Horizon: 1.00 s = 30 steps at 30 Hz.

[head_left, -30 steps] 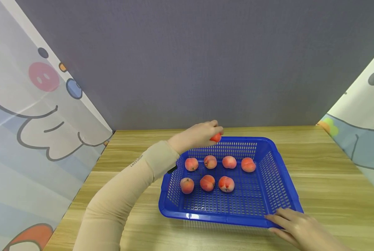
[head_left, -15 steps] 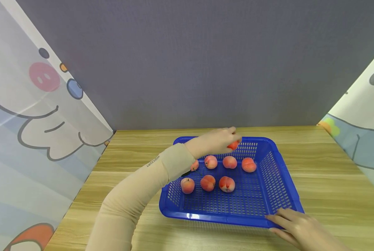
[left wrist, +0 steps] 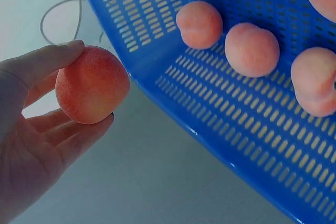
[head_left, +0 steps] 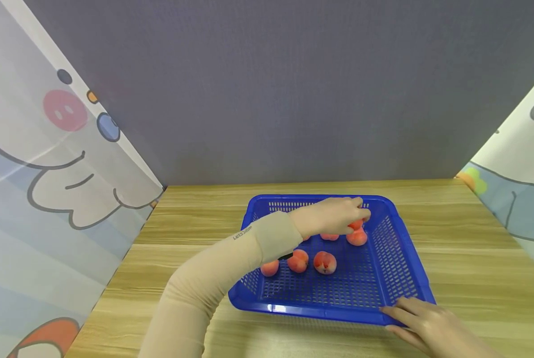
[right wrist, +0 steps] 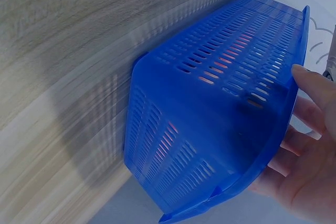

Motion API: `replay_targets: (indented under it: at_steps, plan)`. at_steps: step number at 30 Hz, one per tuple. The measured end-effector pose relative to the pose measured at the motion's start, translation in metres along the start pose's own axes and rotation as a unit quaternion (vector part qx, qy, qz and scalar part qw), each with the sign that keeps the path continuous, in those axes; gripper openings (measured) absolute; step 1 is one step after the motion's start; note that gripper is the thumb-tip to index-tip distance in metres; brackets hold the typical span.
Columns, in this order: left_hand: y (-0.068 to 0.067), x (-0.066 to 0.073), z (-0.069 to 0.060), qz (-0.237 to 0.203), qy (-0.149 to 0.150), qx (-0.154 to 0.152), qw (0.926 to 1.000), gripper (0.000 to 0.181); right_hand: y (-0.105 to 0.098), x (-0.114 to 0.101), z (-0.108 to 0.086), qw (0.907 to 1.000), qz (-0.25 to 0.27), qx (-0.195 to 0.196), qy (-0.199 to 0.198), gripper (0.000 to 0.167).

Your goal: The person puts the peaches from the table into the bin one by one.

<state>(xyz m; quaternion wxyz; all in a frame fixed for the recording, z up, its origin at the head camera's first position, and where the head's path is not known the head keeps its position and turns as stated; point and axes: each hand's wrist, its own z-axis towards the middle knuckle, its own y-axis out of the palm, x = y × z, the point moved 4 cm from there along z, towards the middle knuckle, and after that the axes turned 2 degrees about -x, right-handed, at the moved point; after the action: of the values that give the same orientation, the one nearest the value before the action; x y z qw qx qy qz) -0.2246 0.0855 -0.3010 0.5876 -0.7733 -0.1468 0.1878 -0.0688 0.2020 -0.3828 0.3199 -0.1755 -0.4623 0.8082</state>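
My left hand (head_left: 338,215) grips a red peach (left wrist: 92,85) between thumb and fingers, over the far right part of a blue plastic basket (head_left: 325,313). Just below that hand, in the head view, another peach (head_left: 357,237) lies on the basket floor. Nearer me are a peach with a reddish top (head_left: 324,262) and more peaches, partly behind my left forearm. My right hand (head_left: 428,323) holds the basket's near right corner. In the right wrist view the thumb presses the outside of the rim (right wrist: 294,95), with the other fingers on its other side.
The basket stands on a wooden table (head_left: 482,258), with wood surface to its left and right. A grey panel (head_left: 294,89) rises behind the table. Printed cartoon sheets (head_left: 65,164) hang along both sides.
My left hand has carried its peach rightward and a little nearer, from the basket's far rim to over its far right part. The forearm now covers more peaches. My right hand stays put.
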Motion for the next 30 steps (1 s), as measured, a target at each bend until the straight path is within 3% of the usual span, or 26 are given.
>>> replay_targets:
  at_steps: [4, 12, 22, 30]
  plan:
    - [0.003, 0.008, 0.006, 0.014, 0.003, -0.009, 0.9999, 0.033, 0.001, 0.002, -0.001, 1.0000, 0.003, -0.002, -0.005, 0.028]
    - [0.015, 0.025, 0.015, 0.065, 0.037, -0.026, 0.9969, 0.039, 0.000, 0.002, -0.001, 0.9997, 0.000, 0.017, -0.018, 0.031]
    - [0.032, 0.037, 0.025, 0.057, 0.036, -0.066, 0.9955, 0.045, 0.001, 0.002, -0.001, 0.9995, 0.004, 0.024, -0.021, 0.033]
    - [0.042, 0.041, 0.031, 0.061, 0.036, -0.078, 0.9944, 0.050, 0.001, 0.003, -0.002, 0.9995, 0.009, 0.018, -0.024, 0.032]
